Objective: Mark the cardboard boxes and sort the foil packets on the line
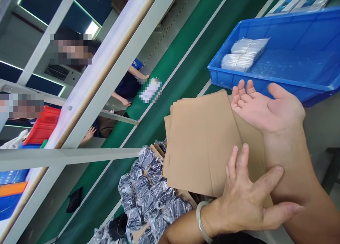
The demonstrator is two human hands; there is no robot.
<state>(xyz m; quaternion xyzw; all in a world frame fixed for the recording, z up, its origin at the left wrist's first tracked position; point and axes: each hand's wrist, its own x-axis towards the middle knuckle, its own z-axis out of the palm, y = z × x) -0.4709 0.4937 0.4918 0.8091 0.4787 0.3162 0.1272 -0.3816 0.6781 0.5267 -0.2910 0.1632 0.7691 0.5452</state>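
My left hand, with a pale bangle at its wrist, has its back up and its fingers spread. It is over the lower right part of a stack of brown cardboard sheets; whether it presses on them I cannot tell. Palm up, with fingers loosely curled and nothing in it, my right hand is at the stack's upper right edge. Just beyond that hand stands a blue plastic bin holding bundles of clear plastic bags. Left of the sheets lies a heap of dark items wrapped in clear plastic.
A green conveyor belt runs diagonally behind a white metal frame. Across it, other people stand, one with hands near a blurred object. A small black item lies on the belt. Blue-and-white packages sit behind the bin.
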